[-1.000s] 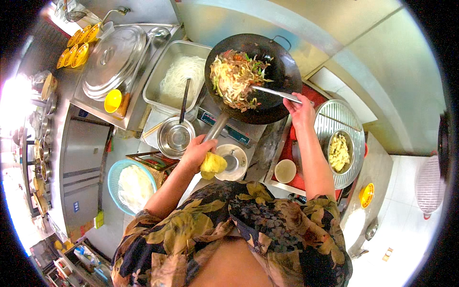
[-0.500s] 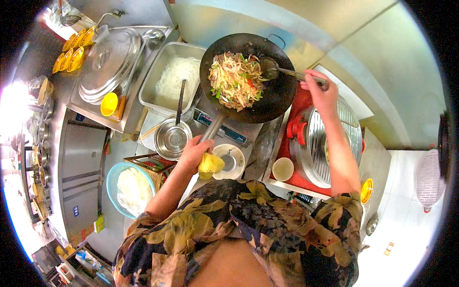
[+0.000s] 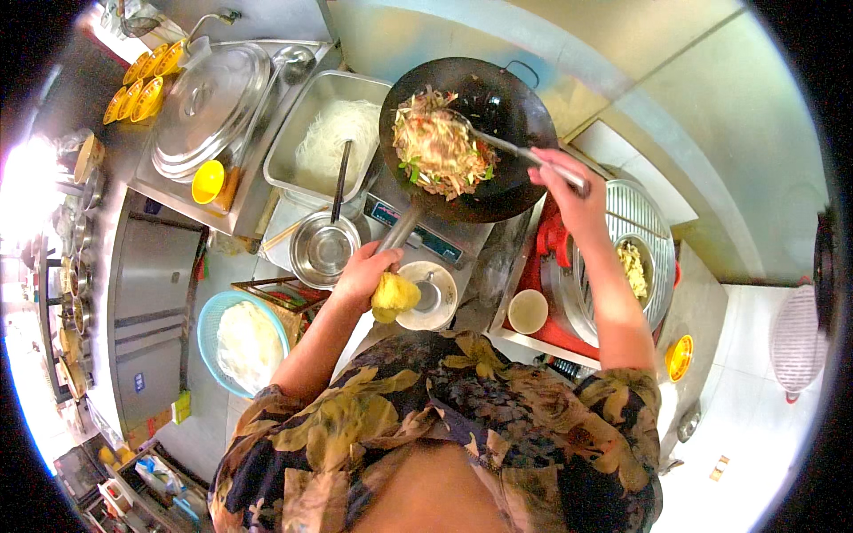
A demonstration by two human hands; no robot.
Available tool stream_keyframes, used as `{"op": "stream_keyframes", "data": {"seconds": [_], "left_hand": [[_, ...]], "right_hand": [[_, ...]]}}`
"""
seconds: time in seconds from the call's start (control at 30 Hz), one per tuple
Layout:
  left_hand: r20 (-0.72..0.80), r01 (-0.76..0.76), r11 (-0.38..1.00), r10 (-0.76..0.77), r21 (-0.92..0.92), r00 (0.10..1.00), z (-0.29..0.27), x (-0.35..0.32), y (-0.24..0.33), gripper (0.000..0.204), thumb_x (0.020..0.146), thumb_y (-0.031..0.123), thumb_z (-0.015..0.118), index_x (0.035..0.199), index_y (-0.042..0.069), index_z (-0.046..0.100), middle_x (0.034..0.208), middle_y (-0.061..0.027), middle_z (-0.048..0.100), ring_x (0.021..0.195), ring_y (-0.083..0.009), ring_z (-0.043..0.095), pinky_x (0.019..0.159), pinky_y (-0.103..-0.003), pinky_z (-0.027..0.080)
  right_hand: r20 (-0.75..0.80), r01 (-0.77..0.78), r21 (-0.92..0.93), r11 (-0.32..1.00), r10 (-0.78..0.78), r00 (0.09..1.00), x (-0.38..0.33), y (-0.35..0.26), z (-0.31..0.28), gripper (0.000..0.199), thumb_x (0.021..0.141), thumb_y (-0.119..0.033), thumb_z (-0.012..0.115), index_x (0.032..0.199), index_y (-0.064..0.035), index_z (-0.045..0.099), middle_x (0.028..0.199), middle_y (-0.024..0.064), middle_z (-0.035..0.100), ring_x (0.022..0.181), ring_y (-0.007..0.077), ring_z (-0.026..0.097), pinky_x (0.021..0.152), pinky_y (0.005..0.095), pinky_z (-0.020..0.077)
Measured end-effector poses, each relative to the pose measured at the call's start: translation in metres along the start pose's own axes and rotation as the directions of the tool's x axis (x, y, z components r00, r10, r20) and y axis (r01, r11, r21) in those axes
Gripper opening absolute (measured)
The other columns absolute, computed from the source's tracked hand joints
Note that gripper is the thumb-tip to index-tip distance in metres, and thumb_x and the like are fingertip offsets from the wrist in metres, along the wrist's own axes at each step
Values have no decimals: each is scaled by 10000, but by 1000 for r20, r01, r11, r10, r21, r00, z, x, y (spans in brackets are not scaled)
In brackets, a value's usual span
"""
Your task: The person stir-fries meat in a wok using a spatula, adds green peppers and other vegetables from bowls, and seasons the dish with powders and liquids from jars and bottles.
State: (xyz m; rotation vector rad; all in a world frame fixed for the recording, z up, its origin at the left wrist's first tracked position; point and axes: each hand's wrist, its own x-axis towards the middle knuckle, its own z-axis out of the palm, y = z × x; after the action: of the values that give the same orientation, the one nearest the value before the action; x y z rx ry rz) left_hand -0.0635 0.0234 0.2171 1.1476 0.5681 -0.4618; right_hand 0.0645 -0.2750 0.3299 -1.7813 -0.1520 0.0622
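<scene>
Two firm grips: left hand [image 3: 362, 272] around handle [image 3: 402, 227] of wok [image 3: 511, 194], yellow cloth [image 3: 395, 298] at handle's end; right hand [image 3: 576, 202] around ladle [image 3: 511, 149], head in food [image 3: 442, 153]. Food heaped in wok's left half. Noodle pan [image 3: 289, 149] just left of wok.

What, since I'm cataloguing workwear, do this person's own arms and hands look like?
The left hand and right hand are ungloved, the forearms bare, with no watch or bracelet visible. The short sleeves are dark, patterned with large olive-gold and tan leaves.
</scene>
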Motion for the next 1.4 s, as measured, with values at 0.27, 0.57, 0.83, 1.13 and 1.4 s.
{"op": "stream_keyframes", "data": {"seconds": [0.27, 0.57, 0.83, 1.13, 1.4], "left_hand": [[25, -32, 999, 31, 13, 999, 4, 3, -4, 167, 861, 177, 655, 817, 37, 574, 676, -9, 539, 554, -118, 506, 492, -279, 395], [2, -53, 998, 53, -17, 999, 1, -4, -5, 169, 878, 183, 645, 822, 42, 570, 689, -5, 542, 556, -112, 508, 486, -278, 397], [48, -23, 999, 22, 32, 999, 6, -3, -1, 157, 876, 170, 634, 840, 30, 573, 713, -20, 554, 577, -120, 521, 499, -279, 411], [82, 0, 1000, 1, -23, 997, 10, 0, -17, 184, 880, 198, 633, 894, 29, 564, 718, -17, 544, 585, -128, 517, 509, -287, 415], [69, 3, 1000, -5, 29, 998, 7, 1, -17, 197, 883, 208, 632, 916, 25, 567, 739, -19, 546, 602, -126, 517, 517, -286, 412]], "right_hand": [[396, 602, -537, 591, -454, 798, -25, 24, 28, 267, 806, -21, 690, 1070, -37, 653, 1161, 175, 657, 982, 329, 657, 844, 386, 523], [464, 600, -507, 619, -390, 795, -58, -35, 13, 231, 814, -24, 680, 1045, -31, 674, 1142, 161, 671, 944, 322, 679, 829, 385, 537], [407, 585, -632, 508, -425, 809, -3, 38, 22, 274, 801, -86, 672, 1068, -32, 640, 1175, 203, 633, 1003, 372, 627, 866, 446, 511], [-226, -36, -388, 921, -58, 972, 0, -54, -34, 232, 899, -236, 659, 886, -5, 679, 726, 65, 680, 585, 135, 661, 541, 270, 538], [70, -318, 227, 920, 310, 948, -1, -14, -16, 297, 877, -241, 704, 987, 29, 647, 885, 145, 685, 730, 218, 700, 641, 336, 611]]}}
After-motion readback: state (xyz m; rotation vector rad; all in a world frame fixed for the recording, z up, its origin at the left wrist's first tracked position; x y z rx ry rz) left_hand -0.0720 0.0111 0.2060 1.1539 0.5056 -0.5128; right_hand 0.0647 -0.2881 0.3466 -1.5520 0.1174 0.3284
